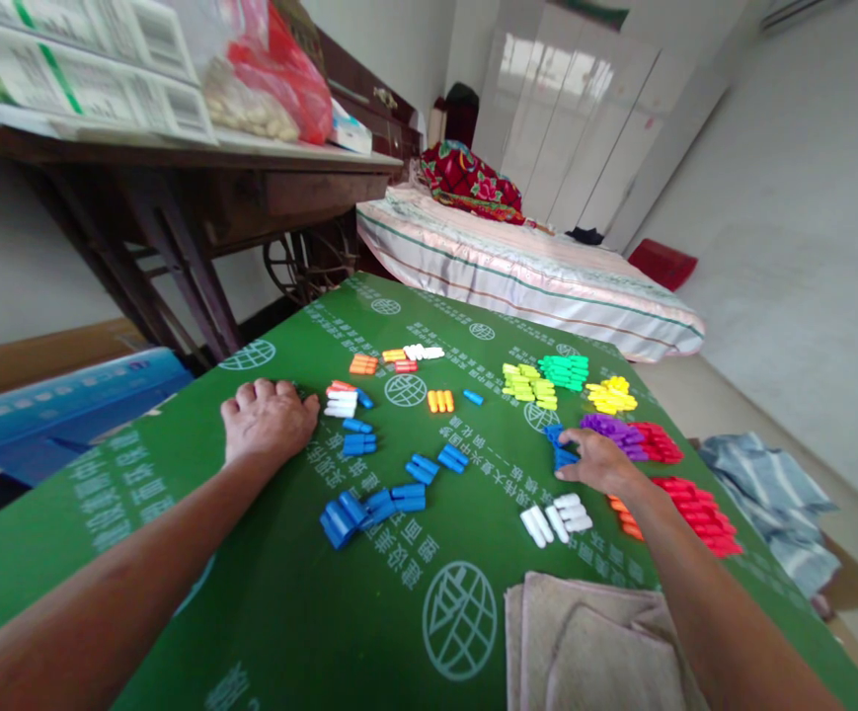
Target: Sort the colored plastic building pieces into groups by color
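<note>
My right hand (597, 459) reaches to the right part of the green table (340, 632), thumb and fingers around small blue capsule-shaped pieces (558, 436). My left hand (270, 420) rests on the table at the left, its fingers loosely bent, thumb apart, nothing visible in it. Beside its thumb lie white pieces (341, 403) with a few orange and blue ones. Several groups of blue pieces (380, 506) lie between my hands. Three orange pieces (441, 401) and a single blue piece (473, 397) lie farther back. White pieces (558, 518) sit in front of my right hand.
Right of my hand are piles of purple (610, 432), red (699, 513), yellow (612, 395), green (566, 371) and lime (528, 385) pieces. A folded cloth (584, 642) lies at the near edge. A wooden desk (310, 183) stands left, a bed (532, 267) behind.
</note>
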Demonstrator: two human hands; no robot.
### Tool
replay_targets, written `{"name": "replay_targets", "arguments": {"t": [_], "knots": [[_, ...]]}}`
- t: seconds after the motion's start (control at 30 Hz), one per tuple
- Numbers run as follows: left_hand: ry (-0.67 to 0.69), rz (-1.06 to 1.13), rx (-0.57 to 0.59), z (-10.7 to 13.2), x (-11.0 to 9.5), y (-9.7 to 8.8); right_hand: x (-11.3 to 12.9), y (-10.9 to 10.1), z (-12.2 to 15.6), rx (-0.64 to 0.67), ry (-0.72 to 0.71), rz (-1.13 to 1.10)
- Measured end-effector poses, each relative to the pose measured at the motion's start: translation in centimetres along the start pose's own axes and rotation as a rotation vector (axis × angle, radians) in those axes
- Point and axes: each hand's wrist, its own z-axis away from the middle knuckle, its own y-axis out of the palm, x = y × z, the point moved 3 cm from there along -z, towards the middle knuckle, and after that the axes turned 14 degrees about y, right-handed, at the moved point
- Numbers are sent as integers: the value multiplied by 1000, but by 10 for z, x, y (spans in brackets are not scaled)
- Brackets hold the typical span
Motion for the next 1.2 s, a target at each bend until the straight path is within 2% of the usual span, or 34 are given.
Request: {"name": "replay_targets", "arguments": {"t": [0.2,0.47,0.87,1.0,1.2], "knots": [[3,26,-1,0,1,2,8,-5,7,-54,-29,229],[2,17,2,-2,0,3,6,-15,23,-118,2,465],[0,14,15,0,1,0,18,-12,28,-146,17,521],[1,21,13,-1,1,1,30,-8,29,-168,-108,526],[-7,25,23,0,-1,-2,32,-3,7,-39,-180,492]]}}
